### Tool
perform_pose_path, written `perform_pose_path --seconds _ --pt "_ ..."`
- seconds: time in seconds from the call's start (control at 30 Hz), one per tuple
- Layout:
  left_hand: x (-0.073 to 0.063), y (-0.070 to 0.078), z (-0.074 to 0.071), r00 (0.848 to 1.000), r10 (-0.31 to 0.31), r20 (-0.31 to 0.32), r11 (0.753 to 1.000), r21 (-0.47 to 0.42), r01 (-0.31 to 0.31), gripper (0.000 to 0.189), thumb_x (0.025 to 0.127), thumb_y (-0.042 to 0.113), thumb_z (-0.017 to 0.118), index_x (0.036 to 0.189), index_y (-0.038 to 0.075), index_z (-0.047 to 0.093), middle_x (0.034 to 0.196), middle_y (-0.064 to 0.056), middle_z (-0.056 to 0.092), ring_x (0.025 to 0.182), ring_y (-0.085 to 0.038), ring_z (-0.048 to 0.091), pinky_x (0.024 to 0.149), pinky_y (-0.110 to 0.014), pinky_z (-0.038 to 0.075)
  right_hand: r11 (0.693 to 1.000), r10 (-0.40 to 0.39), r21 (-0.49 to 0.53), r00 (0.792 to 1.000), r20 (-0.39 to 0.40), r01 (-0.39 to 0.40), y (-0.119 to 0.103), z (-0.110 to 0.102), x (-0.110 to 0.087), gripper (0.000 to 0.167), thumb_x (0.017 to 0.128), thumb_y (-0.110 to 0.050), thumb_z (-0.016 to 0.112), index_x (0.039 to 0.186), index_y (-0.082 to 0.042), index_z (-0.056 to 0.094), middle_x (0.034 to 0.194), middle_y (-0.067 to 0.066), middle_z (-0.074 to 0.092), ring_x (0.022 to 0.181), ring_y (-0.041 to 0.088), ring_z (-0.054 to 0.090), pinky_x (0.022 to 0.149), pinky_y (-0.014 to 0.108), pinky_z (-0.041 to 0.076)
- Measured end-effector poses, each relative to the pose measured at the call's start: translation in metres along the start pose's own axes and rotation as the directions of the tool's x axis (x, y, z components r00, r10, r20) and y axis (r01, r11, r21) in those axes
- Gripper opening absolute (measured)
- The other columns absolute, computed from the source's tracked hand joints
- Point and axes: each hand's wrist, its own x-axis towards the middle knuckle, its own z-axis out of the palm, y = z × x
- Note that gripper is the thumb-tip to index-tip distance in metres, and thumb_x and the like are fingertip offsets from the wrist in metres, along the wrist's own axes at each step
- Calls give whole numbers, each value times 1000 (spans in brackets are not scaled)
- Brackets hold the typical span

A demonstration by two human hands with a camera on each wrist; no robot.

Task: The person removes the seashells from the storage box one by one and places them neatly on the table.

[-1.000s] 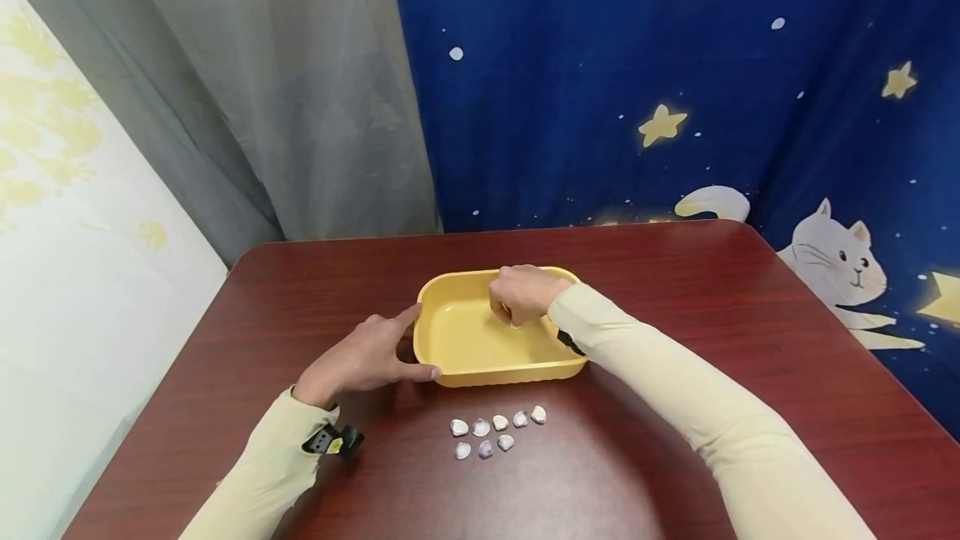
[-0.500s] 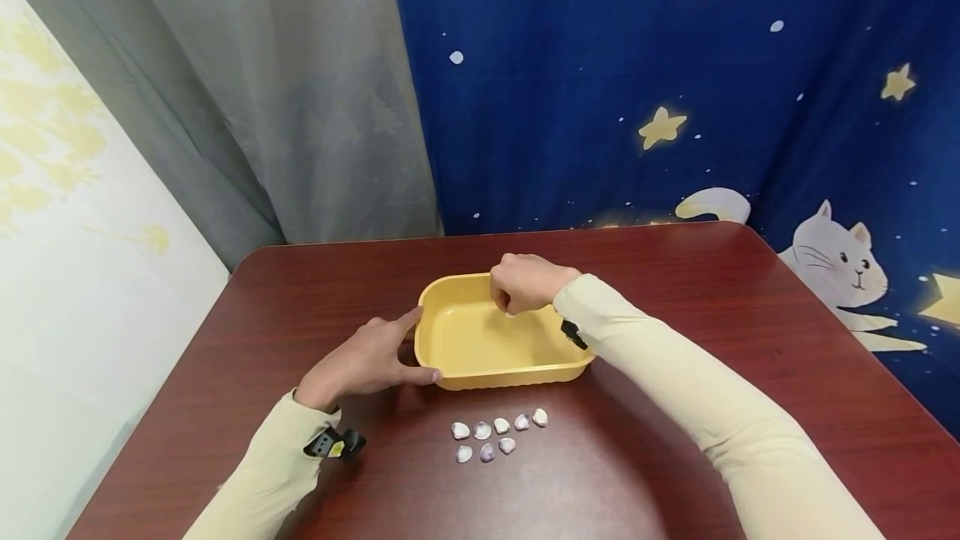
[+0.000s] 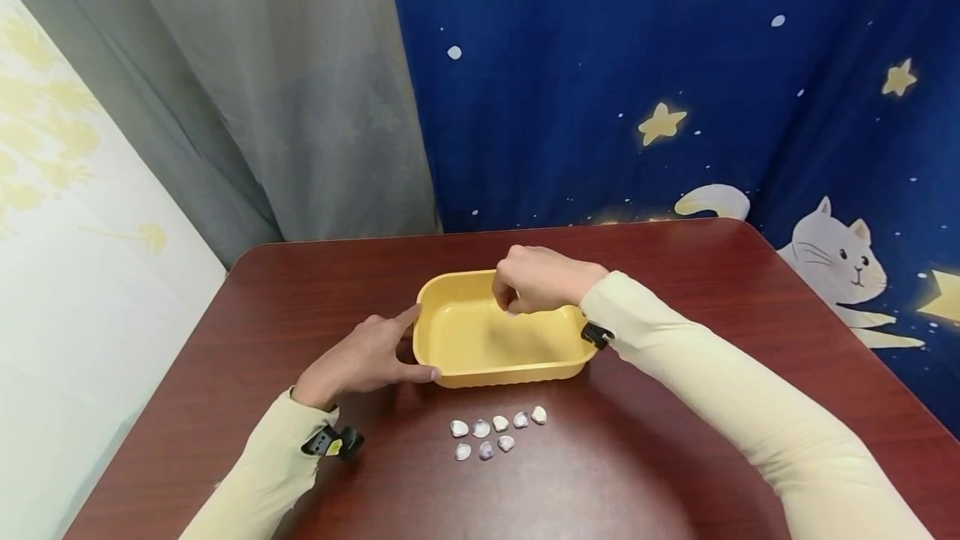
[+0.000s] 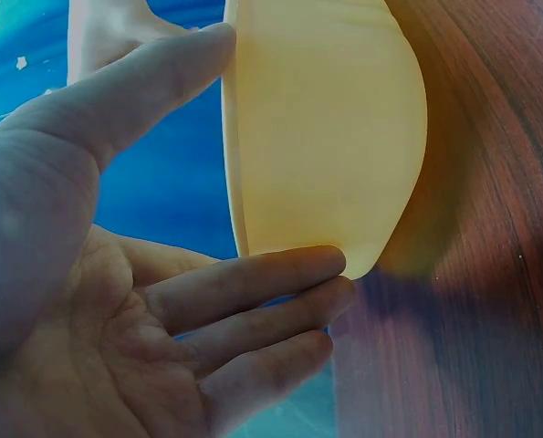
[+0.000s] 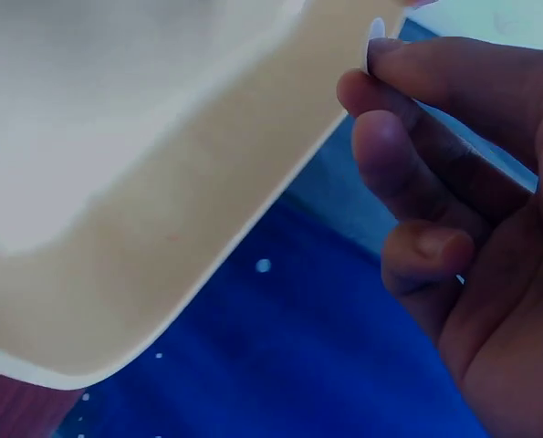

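Observation:
My right hand [image 3: 547, 277] is over the yellow plastic basin [image 3: 480, 375], its thumb and index finger pinching a small white seashell [image 5: 375, 41]. Only the shell's edge shows past the fingertips, and the other fingers curl beneath. At the basin's left end, my left hand [image 3: 367, 365] lies with thumb and index finger spread apart. In the left wrist view, its thumb [image 4: 175, 78] touches the rim while the nearly straight fingers [image 4: 253, 283] lie against the outer wall. In front of the basin, several small white and purplish seashells [image 3: 481, 429] lie in two rows.
The dark red wooden table [image 3: 337, 273] has its far edge close to a blue curtain [image 3: 540, 90] with stars and a cat. A grey curtain [image 3: 300, 107] hangs at the back left, and a white wall [image 3: 90, 273] borders the left side.
My right hand has risen a little out of the basin and shifted slightly right, still pinching the shell. The left hand, basin and shells on the table stay in place.

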Motion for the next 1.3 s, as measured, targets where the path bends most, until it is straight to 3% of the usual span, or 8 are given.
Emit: perform_pose_path --seconds 0.23,0.5,0.93,1.3 --pt "1 1 -1 1000 18 -2 1000 8 -18 105 77 53 82 155 3 33 127 -9 70 116 -20 66 100 -45 53 995 -76 -73 996 -40 73 -20 -2 -25 16 80 -8 75 73 -22 73 71 -13 67 69 5 59 66 28 52" --pt "0 -2 0 999 38 -16 999 19 -38 103 77 53 82 154 2 36 123 -8 72 113 -19 67 97 -43 54 968 -222 -137 971 -93 209 -44 6 -44 15 77 -7 75 73 -22 73 69 -11 66 65 5 59 61 22 47" --pt "2 -2 0 1000 -1 0 1000 -12 1 104 77 54 82 155 5 35 126 -6 70 110 -16 64 96 -42 55 967 -229 -134 970 -85 216 -60 30 -58 18 76 -9 76 73 -26 71 70 -16 65 65 0 58 61 22 50" --pt "0 -1 0 1000 24 1 1000 -17 -24 101 78 52 82 154 5 36 125 -7 71 112 -17 65 97 -43 54 968 -235 -114 969 -81 225 -63 52 -64 22 74 -5 72 67 -26 67 64 -17 61 60 -1 52 55 19 43"
